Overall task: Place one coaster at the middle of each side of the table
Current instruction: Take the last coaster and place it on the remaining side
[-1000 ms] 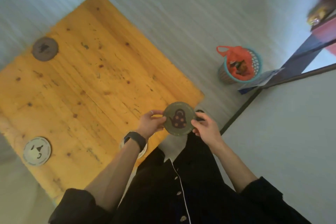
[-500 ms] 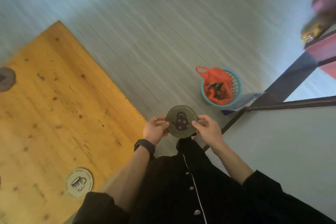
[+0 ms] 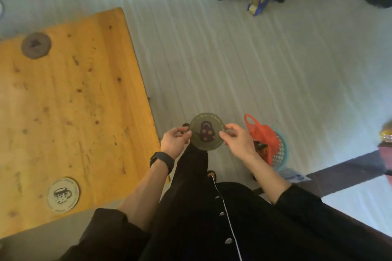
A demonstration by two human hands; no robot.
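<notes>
- Head view has swung since a second ago: I now see the bench [image 3: 70, 112] off to the left, and its right long edge runs past just left of the hands.
- Both hands are closed on one dark coaster with a teapot print [image 3: 206, 132], left hand [image 3: 175, 143] pinching its left rim, right hand [image 3: 237, 141] its right rim; it is carried over the floor, clear of the bench.
- My read: walking round to the right side, and this coaster goes at its middle.
- Pale cup-print coaster [image 3: 63, 194] lies by the near edge, dark coaster [image 3: 36, 45] by the far edge.
- Left part of the bench is cut off, so I can't see that side's coaster here.
- Far dark coaster is blurred; its print is unreadable.
- Basket with a red bag [image 3: 269, 150] is partly hidden behind the right hand.
</notes>
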